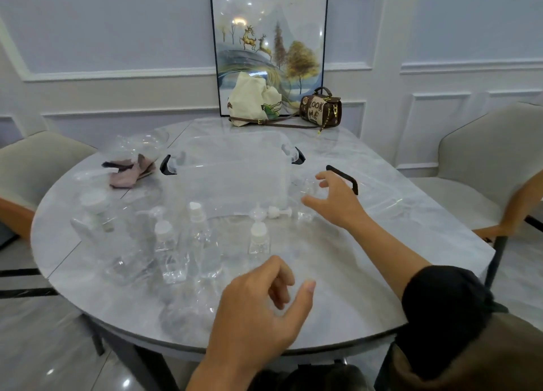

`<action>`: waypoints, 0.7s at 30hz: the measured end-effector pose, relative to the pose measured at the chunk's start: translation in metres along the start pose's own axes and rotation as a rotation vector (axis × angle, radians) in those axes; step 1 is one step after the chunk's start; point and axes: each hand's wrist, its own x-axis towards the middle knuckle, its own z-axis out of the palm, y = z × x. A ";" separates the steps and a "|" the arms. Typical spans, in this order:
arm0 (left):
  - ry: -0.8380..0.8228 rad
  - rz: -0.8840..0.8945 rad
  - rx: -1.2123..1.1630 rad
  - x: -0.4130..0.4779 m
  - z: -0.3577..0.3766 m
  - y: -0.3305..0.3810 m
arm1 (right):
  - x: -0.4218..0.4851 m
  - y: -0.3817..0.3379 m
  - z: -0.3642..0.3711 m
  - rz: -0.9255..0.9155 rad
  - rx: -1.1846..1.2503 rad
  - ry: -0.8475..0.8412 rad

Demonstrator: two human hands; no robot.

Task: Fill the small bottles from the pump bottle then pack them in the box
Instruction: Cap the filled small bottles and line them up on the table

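Head: marble table [352, 287], clear box [232, 182] (panelled wall [117, 38])

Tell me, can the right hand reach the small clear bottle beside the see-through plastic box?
Probably yes. The right hand is open, fingers spread, right next to the small clear plastic bottle at the right end of the clear plastic box. Nothing seems to lie between them.

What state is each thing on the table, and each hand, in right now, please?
Box: open, lid off.
Lid: flat, right of box.
Loose pump: lying on its side.
Far bottle: upright, seemingly capless.
Front bottle: upright, capped.
Right hand: fingers spread, beside far bottle.
Left hand: loosely curled, holds nothing.
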 end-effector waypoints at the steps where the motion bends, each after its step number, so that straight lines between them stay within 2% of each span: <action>1: -0.061 -0.024 -0.085 0.003 0.002 -0.001 | 0.002 0.000 0.003 0.023 0.014 -0.022; 5: -0.147 -0.078 -0.158 0.011 0.008 -0.011 | 0.002 -0.004 0.005 0.024 -0.031 -0.062; 17: -0.116 -0.310 -0.109 0.033 0.010 -0.022 | -0.049 0.003 -0.020 -0.155 -0.055 -0.258; 21: -0.133 -0.294 -0.072 0.035 0.012 -0.020 | -0.070 -0.004 -0.019 -0.241 -0.021 -0.312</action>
